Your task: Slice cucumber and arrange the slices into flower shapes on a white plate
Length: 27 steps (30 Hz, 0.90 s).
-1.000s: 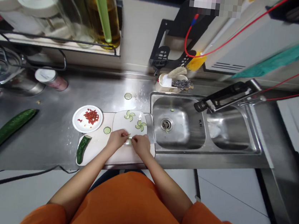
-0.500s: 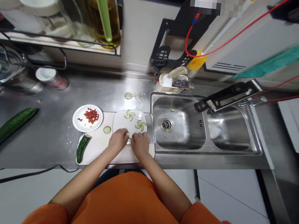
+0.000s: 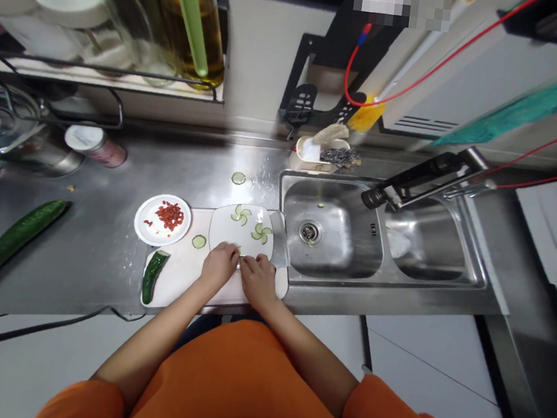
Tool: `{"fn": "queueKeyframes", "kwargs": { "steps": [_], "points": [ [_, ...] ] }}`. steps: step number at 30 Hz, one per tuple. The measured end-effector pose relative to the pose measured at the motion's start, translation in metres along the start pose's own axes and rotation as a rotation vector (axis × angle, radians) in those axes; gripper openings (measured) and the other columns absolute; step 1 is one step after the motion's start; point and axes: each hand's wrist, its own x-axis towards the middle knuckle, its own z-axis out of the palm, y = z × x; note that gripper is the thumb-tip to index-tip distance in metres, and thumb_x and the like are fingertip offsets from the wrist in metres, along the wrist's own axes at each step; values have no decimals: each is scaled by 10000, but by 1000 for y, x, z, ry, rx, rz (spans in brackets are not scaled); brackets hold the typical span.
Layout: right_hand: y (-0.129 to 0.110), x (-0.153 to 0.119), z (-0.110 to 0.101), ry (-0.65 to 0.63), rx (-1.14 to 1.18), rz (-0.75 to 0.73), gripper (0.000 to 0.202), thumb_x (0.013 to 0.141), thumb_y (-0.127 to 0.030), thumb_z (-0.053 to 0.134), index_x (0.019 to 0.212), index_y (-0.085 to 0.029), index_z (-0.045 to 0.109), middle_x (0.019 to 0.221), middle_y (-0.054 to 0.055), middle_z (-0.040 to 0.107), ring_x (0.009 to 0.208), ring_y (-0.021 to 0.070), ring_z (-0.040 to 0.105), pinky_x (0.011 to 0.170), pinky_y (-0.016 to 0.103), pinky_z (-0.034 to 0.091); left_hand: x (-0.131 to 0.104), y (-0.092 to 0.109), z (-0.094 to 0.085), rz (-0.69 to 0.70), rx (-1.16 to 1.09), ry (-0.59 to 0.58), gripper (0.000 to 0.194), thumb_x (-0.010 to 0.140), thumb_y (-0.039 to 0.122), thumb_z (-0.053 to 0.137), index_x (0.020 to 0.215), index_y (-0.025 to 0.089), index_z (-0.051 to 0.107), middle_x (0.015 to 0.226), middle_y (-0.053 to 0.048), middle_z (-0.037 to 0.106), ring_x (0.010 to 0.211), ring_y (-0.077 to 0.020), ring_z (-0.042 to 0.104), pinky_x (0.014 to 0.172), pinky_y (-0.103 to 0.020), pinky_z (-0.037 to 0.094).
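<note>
On the near edge of a white square plate (image 3: 224, 224), my left hand (image 3: 220, 264) is closed, with a sliver of cucumber slice (image 3: 239, 250) showing at its fingertips. My right hand (image 3: 259, 280) bends over the same edge close beside it, fingers pressed together; what lies under them is hidden. Farther up the plate lie two pinwheels of thin cucumber slices, one near the top (image 3: 241, 214) and one at the right (image 3: 262, 234). The plate rests on a pale cutting board (image 3: 177, 278), where a round cucumber slice (image 3: 199, 241) and a cut cucumber piece (image 3: 153, 276) also lie.
A white dish (image 3: 142, 230) of small red berries stands at the board's far left corner. A knife blade (image 3: 281, 246) shows between plate and sink (image 3: 345, 243). A whole cucumber (image 3: 7, 252) lies far left; another slice (image 3: 238, 178) sits behind the plate.
My right hand has shifted slightly down and left, its fingertips now over the spot where a green piece showed between my hands. My left hand has hardly moved.
</note>
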Motion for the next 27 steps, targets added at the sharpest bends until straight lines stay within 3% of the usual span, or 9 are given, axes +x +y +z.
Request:
{"fn": "queueKeyframes", "kwargs": {
  "steps": [11, 27],
  "points": [
    [-1, 1, -6, -40, -30, -1, 288, 950, -211, 389, 1165, -213, 580, 1128, 94, 591, 1088, 254, 380, 763, 355, 327, -2, 4, 0, -10, 44, -1, 205, 884, 245, 439, 875, 187, 635, 896, -62, 614, 833, -160, 570, 741, -263, 399],
    [0, 0, -10, 15, -8, -1, 269, 948, -235, 405, 1148, -231, 584, 1119, 76, 606, 1046, 239, 400, 755, 345, 311, -5, -9, -6, 85, -54, 62, 203, 855, 246, 476, 820, 192, 669, 824, -51, 650, 837, -167, 582, 776, -273, 427]
  ]
}}
